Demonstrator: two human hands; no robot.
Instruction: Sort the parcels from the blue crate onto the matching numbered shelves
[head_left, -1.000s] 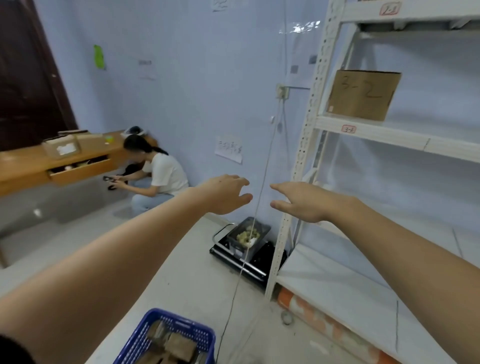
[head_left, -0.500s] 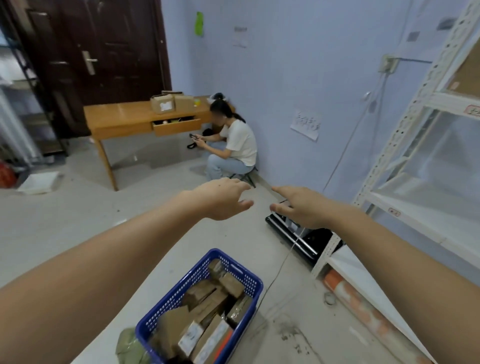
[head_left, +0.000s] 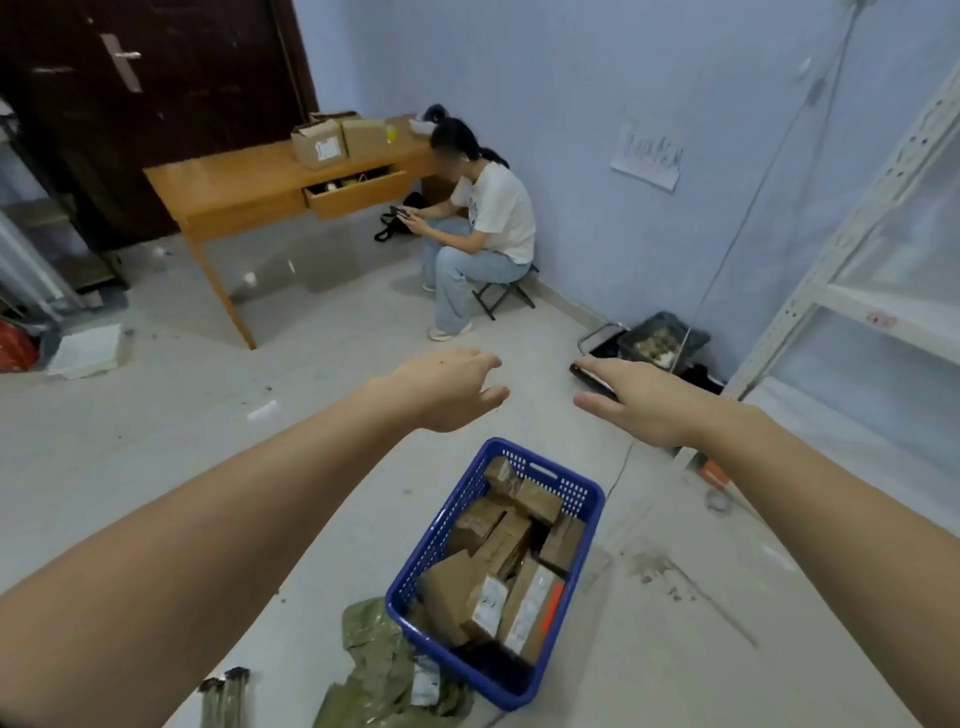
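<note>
Green plastic bag (head_left: 387, 670) on floor at bottom, touching blue crate (head_left: 582, 493); crate packed with brown parcels (head_left: 511, 561); left hand (head_left: 447, 387) and right hand (head_left: 636, 402) both out past crate's far rim, fingers loosely spread, empty; white shelf rack (head_left: 810, 270) at right; seated person (head_left: 483, 218) beside wooden desk (head_left: 244, 189) at back.

Crate (head_left: 582, 499) on floor, centre; parcels (head_left: 511, 566) inside. Bag (head_left: 374, 654), possibly plastic, touching crate's left. Shelving (head_left: 852, 249) right. Desk (head_left: 244, 182) behind, left.
</note>
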